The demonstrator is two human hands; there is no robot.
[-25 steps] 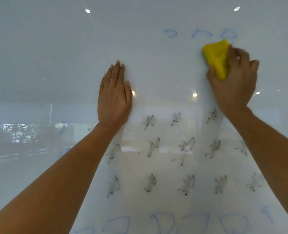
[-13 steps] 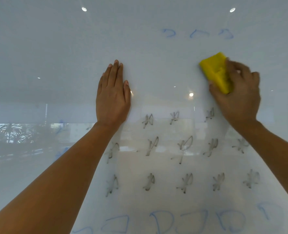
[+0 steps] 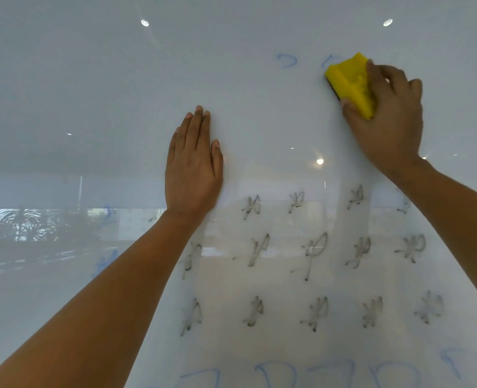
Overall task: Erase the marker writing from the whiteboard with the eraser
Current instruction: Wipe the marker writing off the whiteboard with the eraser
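A glossy whiteboard (image 3: 91, 79) fills the view. My right hand (image 3: 388, 119) grips a yellow eraser (image 3: 352, 82) with a dark underside, pressed flat on the board at the upper right. The eraser covers part of a row of blue marks; one blue mark (image 3: 287, 60) shows just left of it. My left hand (image 3: 194, 166) lies flat on the board, fingers together and pointing up, holding nothing. Below both hands are three rows of grey marker scribbles (image 3: 312, 253). Blue curved marks (image 3: 276, 373) run along the bottom edge.
The board reflects ceiling lights (image 3: 145, 22) and palm trees (image 3: 24, 225) at the left. Faint blue smudges (image 3: 105, 261) show left of my left forearm.
My right hand moved the eraser down from the top blue row, then back up and left onto it. The two right-hand blue marks no longer show. My left hand has stayed in place.
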